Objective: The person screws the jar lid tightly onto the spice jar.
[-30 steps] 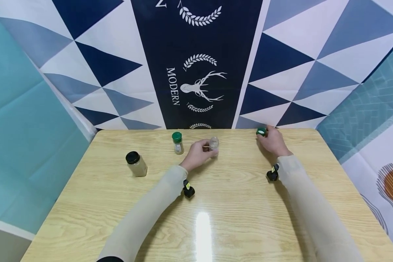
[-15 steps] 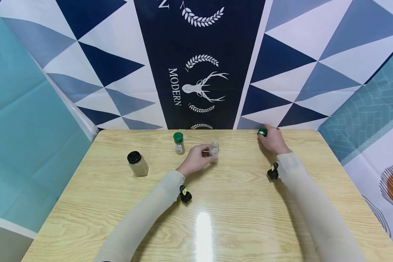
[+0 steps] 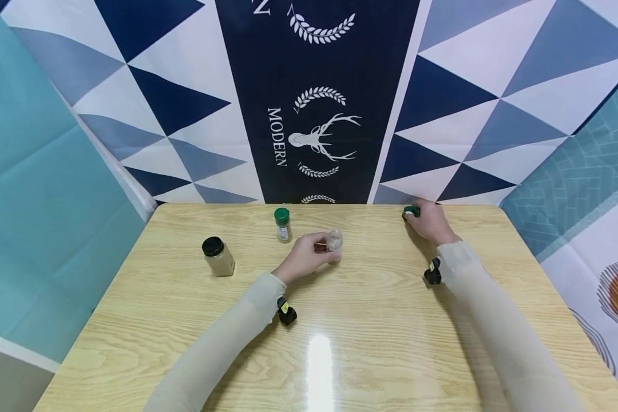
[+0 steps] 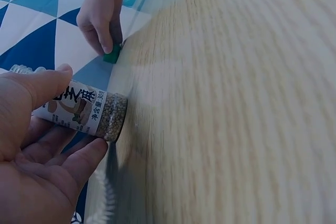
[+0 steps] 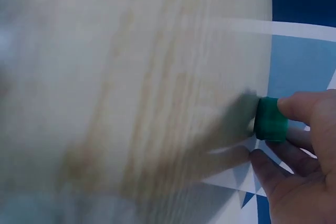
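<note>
My left hand (image 3: 308,255) grips a small clear spice jar (image 4: 86,106), thumb on one side and fingers on the other. The jar is uncapped, has a printed white label and holds pale seeds. Its base is close over the table in the left wrist view. At the table's back edge, right of centre, my right hand (image 3: 429,222) pinches a green cap (image 5: 271,120) between thumb and fingers. The cap is right at the tabletop in the right wrist view.
A green-capped spice jar (image 3: 283,225) stands left of my left hand. Farther left is a larger black-lidded jar (image 3: 218,256). The wooden table (image 3: 371,320) meets a patterned cloth backdrop (image 3: 314,137) at its back edge.
The left hand has drawn the jar a little toward me. The right hand stays in about the same spot, with the green cap tilted a little differently.
</note>
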A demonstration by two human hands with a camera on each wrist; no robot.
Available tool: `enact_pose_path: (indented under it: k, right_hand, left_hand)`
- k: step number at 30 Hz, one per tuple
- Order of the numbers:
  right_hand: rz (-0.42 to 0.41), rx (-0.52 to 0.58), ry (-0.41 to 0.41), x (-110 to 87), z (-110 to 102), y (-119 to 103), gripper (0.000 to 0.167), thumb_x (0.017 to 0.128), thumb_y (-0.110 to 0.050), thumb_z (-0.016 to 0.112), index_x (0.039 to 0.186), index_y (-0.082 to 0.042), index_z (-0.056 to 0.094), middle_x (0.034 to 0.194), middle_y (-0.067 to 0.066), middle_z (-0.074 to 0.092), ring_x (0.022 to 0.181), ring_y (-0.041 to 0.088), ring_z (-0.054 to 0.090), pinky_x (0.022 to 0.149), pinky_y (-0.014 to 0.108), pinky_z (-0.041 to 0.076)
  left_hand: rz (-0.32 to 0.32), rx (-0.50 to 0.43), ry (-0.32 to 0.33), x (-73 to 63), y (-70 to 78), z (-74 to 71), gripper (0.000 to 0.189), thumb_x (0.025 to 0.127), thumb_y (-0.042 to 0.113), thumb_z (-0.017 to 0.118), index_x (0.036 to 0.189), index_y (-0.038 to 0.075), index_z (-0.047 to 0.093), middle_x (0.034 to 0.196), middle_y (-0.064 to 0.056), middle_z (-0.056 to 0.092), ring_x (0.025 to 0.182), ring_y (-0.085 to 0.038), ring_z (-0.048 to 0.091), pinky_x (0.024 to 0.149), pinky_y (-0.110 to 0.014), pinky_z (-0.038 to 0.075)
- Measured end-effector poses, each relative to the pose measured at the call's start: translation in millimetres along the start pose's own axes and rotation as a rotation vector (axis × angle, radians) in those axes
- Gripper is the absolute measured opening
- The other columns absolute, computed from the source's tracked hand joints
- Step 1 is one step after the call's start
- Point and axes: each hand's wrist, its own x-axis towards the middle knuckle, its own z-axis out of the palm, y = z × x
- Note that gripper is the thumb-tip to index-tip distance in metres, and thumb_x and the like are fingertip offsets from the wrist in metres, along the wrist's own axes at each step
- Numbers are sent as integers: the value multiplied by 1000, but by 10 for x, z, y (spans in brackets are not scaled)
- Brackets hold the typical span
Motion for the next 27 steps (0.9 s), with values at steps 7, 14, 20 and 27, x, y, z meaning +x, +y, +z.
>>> enact_pose_path:
  k: [7, 14, 20, 27]
  right_hand:
    - [-37, 65, 3, -118, -4, -3, 38, 99, -13, 63, 123, 16, 60, 112, 35, 66, 97, 40, 65, 83, 48, 55]
    - [-15, 142, -54, -290, -39, -78, 41, 101, -20, 63, 129, 10, 60, 121, 31, 65, 113, 44, 65, 96, 54, 56]
    - [-18, 192, -74, -438, -65, -125, 44, 101, -20, 64, 134, 9, 58, 126, 31, 65, 116, 44, 65, 98, 55, 56]
    - [-32, 197, -111, -644, -68, -188, 47, 101, -22, 66, 137, 7, 58, 129, 30, 64, 118, 45, 66, 96, 52, 58]
  left_hand:
    - [11, 5, 4, -71, -20, -17, 47, 93, 26, 79, 131, 3, 66, 122, -12, 72, 109, -22, 70, 96, -28, 58]
    - [12, -26, 12, -172, -31, -36, 44, 92, 21, 80, 130, 3, 68, 122, -14, 72, 109, -23, 71, 95, -27, 59]
    - [2, -29, 11, -239, -43, -65, 45, 92, 23, 80, 132, 5, 67, 123, -12, 72, 110, -23, 71, 96, -31, 59]
    - [2, -18, -6, -315, -69, -91, 46, 93, 25, 80, 133, 7, 67, 124, -10, 72, 110, -21, 71, 96, -32, 59]
